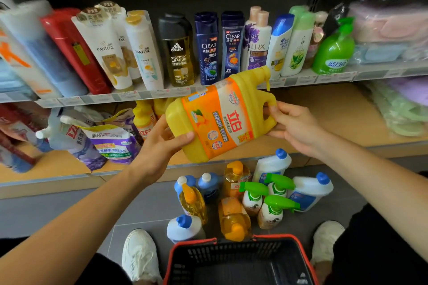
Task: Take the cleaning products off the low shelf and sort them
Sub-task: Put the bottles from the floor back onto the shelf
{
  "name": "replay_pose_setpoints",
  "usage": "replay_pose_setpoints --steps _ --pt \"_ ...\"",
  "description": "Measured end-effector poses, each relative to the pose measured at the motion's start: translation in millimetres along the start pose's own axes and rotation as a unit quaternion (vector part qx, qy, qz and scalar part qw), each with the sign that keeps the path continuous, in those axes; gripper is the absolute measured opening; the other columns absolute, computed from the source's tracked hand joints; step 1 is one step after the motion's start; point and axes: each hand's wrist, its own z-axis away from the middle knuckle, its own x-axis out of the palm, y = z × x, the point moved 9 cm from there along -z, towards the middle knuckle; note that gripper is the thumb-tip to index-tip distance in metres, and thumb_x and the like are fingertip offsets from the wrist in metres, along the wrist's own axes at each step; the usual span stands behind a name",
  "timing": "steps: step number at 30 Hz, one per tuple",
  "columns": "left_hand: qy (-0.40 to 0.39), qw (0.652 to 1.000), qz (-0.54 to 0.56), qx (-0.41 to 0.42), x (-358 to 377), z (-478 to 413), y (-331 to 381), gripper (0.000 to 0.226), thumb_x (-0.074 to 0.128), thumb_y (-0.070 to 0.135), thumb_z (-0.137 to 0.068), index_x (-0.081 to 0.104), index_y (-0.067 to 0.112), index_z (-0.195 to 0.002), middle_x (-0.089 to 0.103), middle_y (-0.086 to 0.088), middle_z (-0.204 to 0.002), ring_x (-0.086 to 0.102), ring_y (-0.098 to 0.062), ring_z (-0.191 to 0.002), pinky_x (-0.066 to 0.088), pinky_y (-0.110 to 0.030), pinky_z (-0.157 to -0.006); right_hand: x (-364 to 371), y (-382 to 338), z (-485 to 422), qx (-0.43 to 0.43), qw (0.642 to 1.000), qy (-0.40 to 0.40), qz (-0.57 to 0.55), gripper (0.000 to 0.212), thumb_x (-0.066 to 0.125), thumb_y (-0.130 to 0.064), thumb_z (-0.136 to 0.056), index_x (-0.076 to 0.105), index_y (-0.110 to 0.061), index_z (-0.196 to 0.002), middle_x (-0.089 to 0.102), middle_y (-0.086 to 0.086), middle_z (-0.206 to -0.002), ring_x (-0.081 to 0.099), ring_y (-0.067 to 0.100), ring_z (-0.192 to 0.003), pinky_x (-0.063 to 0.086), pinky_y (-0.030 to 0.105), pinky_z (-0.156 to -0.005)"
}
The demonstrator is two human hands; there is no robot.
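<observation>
- Holding a yellow jug [222,113] with an orange label in mid-air, both hands have it tilted, its cap end up to the right and its base down to the left.
- The jug hangs in front of the low shelf [335,113], above that shelf's front edge and touching nothing but the hands.
- The left hand [162,146] takes the base end: its grip is wrapped round the jug, with the thumb lying across the lower corner of the label and the fingers hidden behind.
- The right hand [294,127] is at the handle: its grip pinches the handle loop, fingertips at the opening and thumb below it.
- On the low shelf, to the left, purple and white refill pouches [111,141] lean in a loose heap, with yellow bottles [143,118] just behind them.
- On the floor [69,210] below the jug stands a close cluster: white bottles [310,190] with blue caps, blue bottles [208,185], orange pump bottles [234,220] and green trigger sprayers [275,210].
- The sprayers stand together between the orange bottles and a white one.
- A black basket [240,261] with a red rim sits nearest the person, between two white shoes [141,254].
- The upper shelf [139,96] carries a row of shampoo bottles [176,51], and folded towels [389,30] lie at the right.
</observation>
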Motion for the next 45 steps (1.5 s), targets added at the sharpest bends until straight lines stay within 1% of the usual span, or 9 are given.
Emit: replay_pose_setpoints --steps 7,12,16,19,23,27,33,40,45 --pt "0.0 0.984 -0.12 0.131 -1.6 6.8 32.3 0.081 0.089 0.031 -0.071 0.05 0.028 -0.142 0.065 0.0 -0.134 0.063 -0.023 -0.123 0.059 -0.035 -0.09 10.2 14.9 7.0 0.001 1.0 -0.015 -0.006 0.024 0.046 -0.013 -0.105 0.065 -0.019 -0.118 0.074 0.007 -0.11 0.075 0.028 -0.094 0.063 0.034 -0.076" --pt "0.049 0.979 -0.161 0.116 -8.0 5.8 39.7 0.086 0.09 0.047 -0.058 0.053 0.026 -0.132 0.066 0.007 -0.127 0.066 -0.015 -0.115 0.062 -0.034 -0.084 18.3 35.0 11.2 0.057 0.998 -0.031 0.027 0.02 0.048 -0.016 -0.105 0.066 -0.013 -0.114 0.074 0.015 -0.108 0.075 0.03 -0.086 0.063 0.032 -0.076" --pt "0.063 0.975 -0.198 0.084 -11.6 2.2 42.1 0.077 0.089 0.053 -0.05 0.059 0.034 -0.118 0.067 0.012 -0.116 0.067 -0.009 -0.107 0.059 -0.033 -0.081 25.3 59.4 21.7 0.117 0.953 -0.098 0.263 0.017 0.061 -0.024 -0.1 0.07 -0.013 -0.108 0.074 0.014 -0.11 0.075 0.028 -0.086 0.062 0.031 -0.072" --pt "0.021 0.935 -0.342 0.086 -2.5 5.9 41.9 0.08 0.086 0.062 -0.047 0.061 0.035 -0.118 0.065 0.016 -0.113 0.064 -0.005 -0.103 0.058 -0.034 -0.082 23.4 27.2 15.3 -0.053 0.9 -0.046 0.431 0.005 0.077 -0.022 -0.087 0.079 -0.018 -0.085 0.077 0.004 -0.083 0.073 0.016 -0.075 0.057 0.039 -0.072" --pt "-0.041 0.854 -0.511 0.092 20.4 15.1 27.0 0.091 0.073 0.076 -0.046 0.059 0.037 -0.126 0.061 0.015 -0.121 0.058 -0.011 -0.109 0.053 -0.045 -0.092 49.9 13.4 24.4 -0.149 0.906 -0.132 0.374 0.048 0.087 -0.047 -0.065 0.07 -0.035 -0.109 0.073 -0.014 -0.1 0.066 -0.002 -0.093 0.05 0.018 -0.08" --pt "-0.088 0.833 -0.535 0.113 37.4 21.0 19.6 0.093 0.07 0.08 -0.049 0.06 0.035 -0.13 0.063 0.013 -0.123 0.059 -0.011 -0.107 0.055 -0.042 -0.087 88.2 50.4 38.7 -0.128 0.871 -0.246 0.405 0.095 0.093 -0.048 -0.06 0.047 -0.034 -0.142 0.057 -0.023 -0.132 0.052 -0.005 -0.123 0.041 0.009 -0.098" --pt "-0.125 0.865 -0.465 0.145 45.1 24.9 23.4 0.084 0.082 0.07 -0.058 0.058 0.037 -0.132 0.062 0.011 -0.113 0.06 -0.011 -0.104 0.053 -0.045 -0.084 104.2 57.6 51.9 -0.158 0.941 -0.206 0.215 0.092 0.099 -0.027 -0.056 0.054 -0.021 -0.136 0.067 -0.002 -0.127 0.063 0.018 -0.121 0.051 0.051 -0.102" --pt "-0.099 0.865 -0.448 0.203 67.1 36.8 31.6 0.056 0.065 0.059 -0.086 0.057 0.031 -0.133 0.06 0.008 -0.126 0.057 -0.015 -0.12 0.05 -0.049 -0.094 98.1 38.1 57.5 -0.193 0.932 -0.13 0.279 0.091 0.1 -0.031 -0.052 0.061 -0.018 -0.132 0.071 -0.008 -0.119 0.066 0.009 -0.112 0.055 0.044 -0.094" --pt "-0.153 0.789 -0.489 0.339 95.6 53.6 38.2 0.029 0.059 0.024 -0.101 0.07 0.017 -0.128 0.054 -0.007 -0.143 0.049 -0.025 -0.135 0.045 -0.049 -0.103 96.0 33.3 58.6 -0.193 0.93 -0.101 0.296 0.086 0.1 -0.028 -0.051 0.063 -0.02 -0.128 0.074 -0.008 -0.106 0.07 0.01 -0.1 0.057 0.045 -0.085"
